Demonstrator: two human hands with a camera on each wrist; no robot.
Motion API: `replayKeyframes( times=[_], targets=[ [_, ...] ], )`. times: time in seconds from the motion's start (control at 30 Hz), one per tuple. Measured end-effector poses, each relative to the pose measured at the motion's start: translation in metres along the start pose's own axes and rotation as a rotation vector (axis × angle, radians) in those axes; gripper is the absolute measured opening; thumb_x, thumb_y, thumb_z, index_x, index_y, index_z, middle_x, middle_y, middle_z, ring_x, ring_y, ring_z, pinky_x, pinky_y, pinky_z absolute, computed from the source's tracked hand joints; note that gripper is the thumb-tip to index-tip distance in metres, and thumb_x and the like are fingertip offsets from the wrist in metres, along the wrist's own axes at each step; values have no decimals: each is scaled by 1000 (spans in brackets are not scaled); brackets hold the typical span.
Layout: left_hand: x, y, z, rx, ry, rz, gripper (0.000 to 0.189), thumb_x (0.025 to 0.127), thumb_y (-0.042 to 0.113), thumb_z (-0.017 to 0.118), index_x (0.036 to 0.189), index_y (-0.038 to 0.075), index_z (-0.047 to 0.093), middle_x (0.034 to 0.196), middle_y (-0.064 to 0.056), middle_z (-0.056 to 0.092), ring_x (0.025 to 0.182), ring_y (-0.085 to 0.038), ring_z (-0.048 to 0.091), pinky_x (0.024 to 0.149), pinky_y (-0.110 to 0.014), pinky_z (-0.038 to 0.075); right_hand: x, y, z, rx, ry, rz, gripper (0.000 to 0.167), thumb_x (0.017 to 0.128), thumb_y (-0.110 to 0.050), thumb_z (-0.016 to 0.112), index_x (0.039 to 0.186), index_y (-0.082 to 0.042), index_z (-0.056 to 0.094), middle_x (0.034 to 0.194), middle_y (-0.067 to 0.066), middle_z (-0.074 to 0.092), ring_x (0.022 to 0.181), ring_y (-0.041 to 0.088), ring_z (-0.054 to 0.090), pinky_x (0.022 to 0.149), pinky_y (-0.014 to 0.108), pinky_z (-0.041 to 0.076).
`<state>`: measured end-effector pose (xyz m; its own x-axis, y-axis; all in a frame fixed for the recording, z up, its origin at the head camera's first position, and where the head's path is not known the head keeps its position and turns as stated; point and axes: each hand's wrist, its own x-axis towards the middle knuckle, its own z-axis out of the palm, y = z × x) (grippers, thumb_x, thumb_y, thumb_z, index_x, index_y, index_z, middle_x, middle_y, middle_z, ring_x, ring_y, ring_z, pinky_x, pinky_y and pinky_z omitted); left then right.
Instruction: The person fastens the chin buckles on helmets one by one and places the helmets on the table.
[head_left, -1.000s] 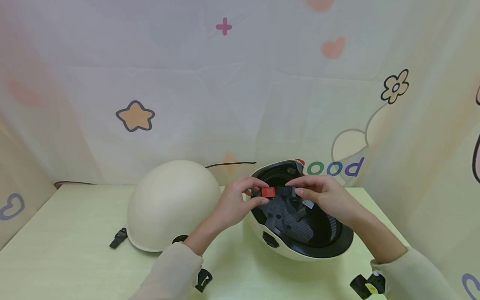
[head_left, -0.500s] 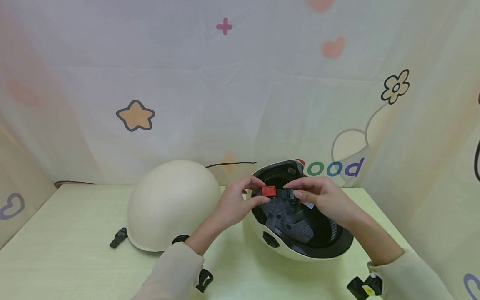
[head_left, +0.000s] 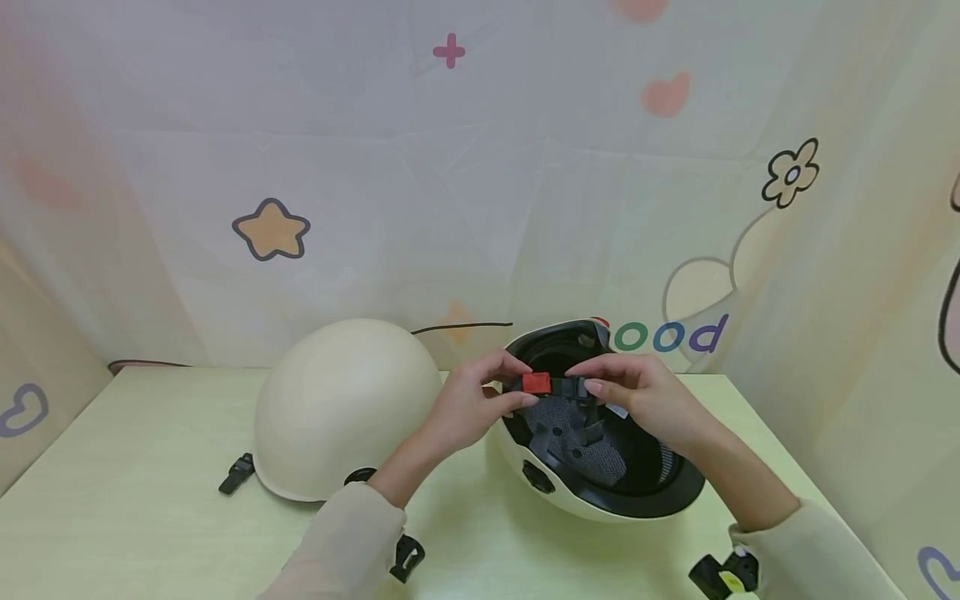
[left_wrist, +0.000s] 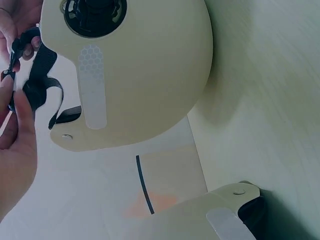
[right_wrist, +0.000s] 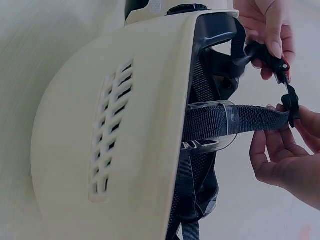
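Note:
An off-white helmet (head_left: 570, 505) lies upside down on the table, its black padded inside facing up. Above its opening, my left hand (head_left: 474, 407) pinches a red buckle (head_left: 536, 383) between thumb and fingers. Just to the right, my right hand (head_left: 651, 397) pinches the black strap fitting (head_left: 572, 388), which lines up with the red buckle. In the right wrist view a grey-black chin strap (right_wrist: 261, 118) runs from the helmet to my right fingers. A thin metallic piece shows between the two fittings there; whether they are locked together I cannot tell.
A second off-white helmet (head_left: 345, 408) sits dome-up on the left of the table (head_left: 135, 450), with a black clip (head_left: 237, 473) sticking out beside it. A thin black cable (head_left: 461, 326) runs along the curtain behind. Wrist cameras (head_left: 407, 558) hang by the sleeves.
My right hand and forearm have shifted slightly left, toward the red buckle. The left hand stays almost still, and both grips are kept.

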<state>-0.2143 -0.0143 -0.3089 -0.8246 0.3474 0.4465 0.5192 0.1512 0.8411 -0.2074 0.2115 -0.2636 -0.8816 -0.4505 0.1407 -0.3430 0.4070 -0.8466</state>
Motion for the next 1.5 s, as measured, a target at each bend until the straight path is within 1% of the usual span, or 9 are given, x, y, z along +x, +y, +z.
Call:
replayKeyframes(
  times=[0.13, 0.27, 0.4, 0.57, 0.77, 0.9, 1.1, 1.3, 1.5],
  targets=[
    [1, -2, -2, -138, -77, -25, 26, 83, 3, 65, 108, -3, 59, 101, -15, 60, 77, -21, 65, 71, -28, 53, -1, -1, 0, 6, 8, 11, 23, 92, -2, 51, 112, 4, 61, 106, 16, 56, 93, 29, 52, 84, 47, 43],
    [1, -3, -6, -278, -161, -40, 27, 89, 1, 56, 114, -10, 55, 106, -20, 54, 88, -27, 64, 79, -34, 51, -1, 0, -1, 1, 6, 14, 23, 92, -4, 52, 112, 3, 61, 105, 15, 56, 96, 30, 51, 84, 46, 42],
    [1, -6, -7, -353, -193, -55, 26, 90, -1, 54, 113, -12, 54, 109, -22, 54, 89, -26, 63, 80, -36, 50, -1, 0, -2, 11, -4, 1, 23, 92, -6, 53, 112, 3, 61, 106, 16, 56, 98, 32, 49, 82, 42, 43],
    [1, -7, -9, -354, -214, -87, 27, 89, 0, 55, 115, -9, 55, 109, -20, 58, 86, -25, 64, 80, -36, 50, -2, 0, -2, 5, -18, -12, 23, 91, -5, 53, 111, 3, 61, 105, 15, 57, 96, 31, 50, 81, 40, 43],
    [1, -7, -10, -304, -252, -114, 29, 89, 4, 58, 117, -5, 57, 106, -15, 60, 86, -36, 62, 81, -36, 50, -3, 0, -4, -5, -37, -20, 22, 91, -6, 54, 109, 2, 62, 104, 15, 57, 95, 32, 48, 80, 41, 43],
    [1, -6, -11, -264, -275, -118, 29, 89, 7, 58, 117, -1, 58, 105, -12, 61, 85, -30, 61, 80, -37, 50, -4, 0, -5, -3, -42, -14, 22, 91, -6, 54, 109, 1, 62, 105, 14, 56, 97, 31, 47, 81, 41, 42],
    [1, -4, -10, -224, -312, -109, 28, 90, 9, 58, 117, 2, 58, 106, -10, 61, 87, -27, 58, 75, -35, 49, -5, 1, -6, -9, -56, -36, 20, 90, -4, 55, 108, 1, 63, 103, 14, 56, 94, 30, 49, 80, 41, 45],
    [0, -5, -7, -203, -320, -73, 28, 91, 9, 56, 118, 2, 58, 100, -9, 60, 77, -21, 55, 72, -38, 48, -5, 1, -5, 6, -77, -59, 19, 89, -2, 55, 106, 1, 64, 101, 15, 56, 91, 32, 50, 78, 42, 46],
    [-1, -5, -4, -231, -306, -51, 27, 91, 6, 56, 117, 0, 56, 102, -10, 59, 81, -30, 52, 71, -36, 44, -5, 1, -5, 6, -77, -70, 19, 89, -1, 55, 106, 1, 64, 101, 15, 57, 92, 32, 49, 78, 43, 45]
  ],
)
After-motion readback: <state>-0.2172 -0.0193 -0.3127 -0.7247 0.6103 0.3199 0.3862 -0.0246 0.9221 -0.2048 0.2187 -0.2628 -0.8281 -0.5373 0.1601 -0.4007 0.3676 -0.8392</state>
